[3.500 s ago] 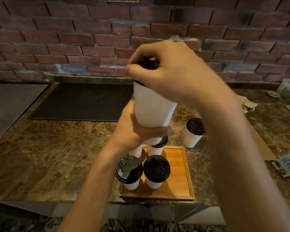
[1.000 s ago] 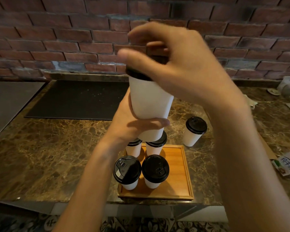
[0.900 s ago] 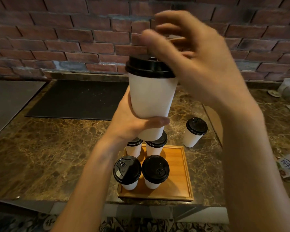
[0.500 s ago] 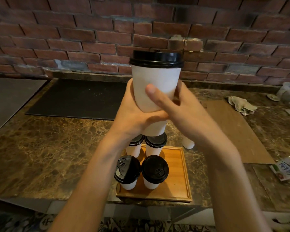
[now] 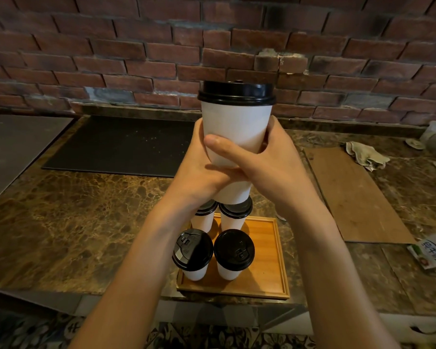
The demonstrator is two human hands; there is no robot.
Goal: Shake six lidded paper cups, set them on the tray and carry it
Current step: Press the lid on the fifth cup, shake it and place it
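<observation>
I hold a white paper cup with a black lid [image 5: 235,124] upright in front of me, high above the counter. My left hand [image 5: 199,172] wraps its lower left side and my right hand [image 5: 272,167] wraps its right side, thumb across the front. Below sits a wooden tray [image 5: 269,260] with several lidded cups on its left half: two near ones [image 5: 193,253] [image 5: 234,251] and two behind [image 5: 235,215] [image 5: 204,215], partly hidden by my hands. Another cup [image 5: 280,217] on the counter is almost fully hidden behind my right wrist.
The tray stands near the front edge of a brown marble counter [image 5: 73,217]. A black mat [image 5: 121,144] lies at the back left, a cardboard sheet [image 5: 353,192] to the right, with a rag [image 5: 365,157] and a small carton [image 5: 431,253]. A brick wall [image 5: 136,51] is behind.
My right hand left the lid and came down to grip the cup's side. The cup stays raised and upright, now held by both hands.
</observation>
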